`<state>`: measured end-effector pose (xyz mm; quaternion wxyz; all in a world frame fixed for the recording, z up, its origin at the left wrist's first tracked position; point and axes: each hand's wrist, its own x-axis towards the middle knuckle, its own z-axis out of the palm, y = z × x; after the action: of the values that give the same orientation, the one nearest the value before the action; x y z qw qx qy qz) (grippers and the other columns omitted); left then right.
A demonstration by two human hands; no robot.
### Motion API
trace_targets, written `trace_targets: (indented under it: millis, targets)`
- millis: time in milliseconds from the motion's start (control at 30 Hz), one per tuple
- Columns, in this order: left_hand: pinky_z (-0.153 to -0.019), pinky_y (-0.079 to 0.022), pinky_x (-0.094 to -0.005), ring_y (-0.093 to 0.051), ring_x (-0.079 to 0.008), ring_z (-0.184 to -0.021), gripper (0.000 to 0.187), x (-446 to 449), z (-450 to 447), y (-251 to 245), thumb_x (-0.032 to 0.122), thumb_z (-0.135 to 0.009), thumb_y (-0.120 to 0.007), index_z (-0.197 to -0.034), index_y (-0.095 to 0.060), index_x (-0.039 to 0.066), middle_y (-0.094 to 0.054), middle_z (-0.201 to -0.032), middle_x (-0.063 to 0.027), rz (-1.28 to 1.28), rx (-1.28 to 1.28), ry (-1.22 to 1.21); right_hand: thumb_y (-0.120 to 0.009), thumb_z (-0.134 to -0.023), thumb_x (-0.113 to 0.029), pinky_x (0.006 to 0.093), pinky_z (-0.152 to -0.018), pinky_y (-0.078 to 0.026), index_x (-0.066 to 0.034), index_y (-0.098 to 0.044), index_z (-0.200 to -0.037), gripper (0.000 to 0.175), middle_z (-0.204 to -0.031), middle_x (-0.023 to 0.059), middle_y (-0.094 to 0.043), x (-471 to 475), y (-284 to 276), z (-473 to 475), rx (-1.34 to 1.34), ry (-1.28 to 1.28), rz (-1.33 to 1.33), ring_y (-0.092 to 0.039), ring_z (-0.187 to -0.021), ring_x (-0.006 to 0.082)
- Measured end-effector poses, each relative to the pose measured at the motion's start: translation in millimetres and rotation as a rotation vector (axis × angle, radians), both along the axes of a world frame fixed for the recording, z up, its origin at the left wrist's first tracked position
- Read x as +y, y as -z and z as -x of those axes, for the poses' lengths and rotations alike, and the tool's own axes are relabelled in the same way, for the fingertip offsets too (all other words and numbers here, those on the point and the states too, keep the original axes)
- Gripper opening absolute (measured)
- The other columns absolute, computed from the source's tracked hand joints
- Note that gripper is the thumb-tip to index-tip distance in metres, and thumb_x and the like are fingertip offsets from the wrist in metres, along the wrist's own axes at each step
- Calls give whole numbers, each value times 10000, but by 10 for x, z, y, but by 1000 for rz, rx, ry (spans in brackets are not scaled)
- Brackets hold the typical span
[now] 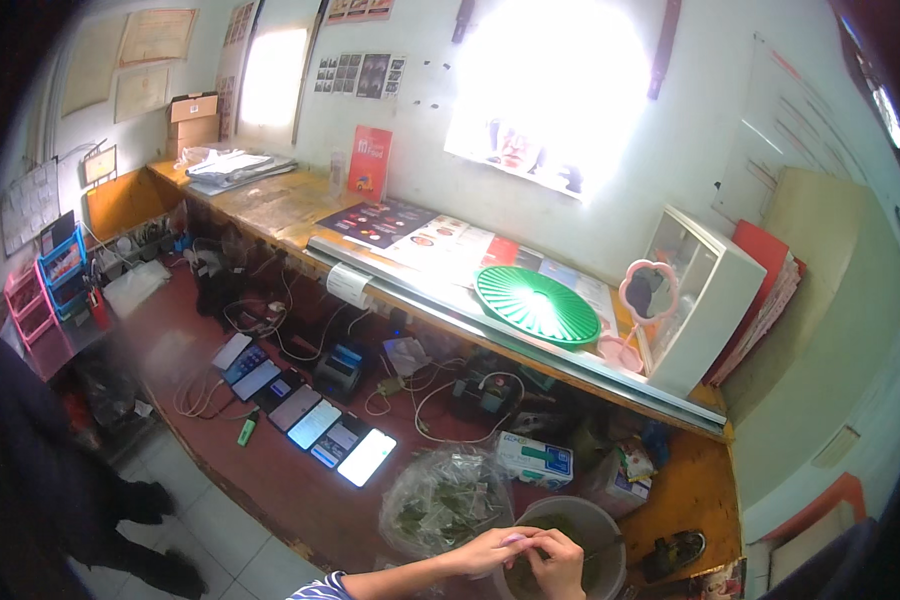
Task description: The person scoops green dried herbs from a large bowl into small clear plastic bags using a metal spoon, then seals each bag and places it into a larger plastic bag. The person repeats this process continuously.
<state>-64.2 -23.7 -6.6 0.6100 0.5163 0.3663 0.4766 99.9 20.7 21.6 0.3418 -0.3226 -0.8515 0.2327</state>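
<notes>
My left hand (495, 549) reaches in from the lower left, a striped sleeve at its wrist. It meets my right hand (557, 561), fingertips together, over a pale plastic bucket (613, 551) with greenish contents. A small pinkish item (514, 538), too small to name, is pinched between the fingers of both hands. Left of the bucket lies a large clear plastic bag (446, 495) holding many small clear packets with something green inside.
Several smartphones (315, 424) lie in a row beside a green highlighter (247, 429). Behind the bag is a box (534, 459). A raised shelf (420, 289) bears a green round lid (538, 304) and a pink mirror (649, 291). A person in dark clothes (52, 465) stands at left.
</notes>
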Motion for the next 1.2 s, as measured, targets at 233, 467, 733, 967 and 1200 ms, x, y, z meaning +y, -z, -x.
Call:
trace_targets:
  millis: [233,467,733,967,1200]
  targets:
    - [-863,-484,-300,-586,-177,-1104,352,-76,429,53,296,-967,-572,-1247,-617,88,-630,-1135,-100,-217,91,-341,-661,-855,-108,382,-661,-484,-36,-673,-830,77,-819,129,-629,-189,-374,208,30,192,-61,-623,-754,314]
    - [-693,-516,-364,-662,-266,-796,217,-231,733,10,292,-910,-642,-893,-707,86,-667,-905,-67,-455,529,-299,-704,-813,-150,357,-598,-481,-10,-631,-757,167,-688,135,-619,-434,-158,635,79,203,238,-601,-629,216]
    - [-649,-486,-408,-638,-327,-772,327,-212,1093,376,359,-950,-522,-874,-660,72,-644,-862,-94,-281,278,-65,-686,-862,-198,309,-615,-497,-21,-677,-838,180,-793,38,-651,-492,107,1019,219,229,1045,-596,-702,135]
    - [-602,-518,-422,-669,-289,-697,237,-286,1041,475,373,-857,-585,-809,-682,162,-671,-765,-24,-393,817,-293,-486,-969,-258,438,-730,-486,-40,-639,-894,277,-875,170,-668,-397,770,901,-41,-23,318,-642,-823,332]
    - [-636,-518,-423,-669,-316,-735,304,-189,1194,323,416,-893,-591,-838,-684,132,-683,-789,-57,-371,680,-264,-539,-922,-256,404,-694,-498,-42,-648,-845,252,-896,220,-665,-189,807,635,-413,327,363,-643,-824,367]
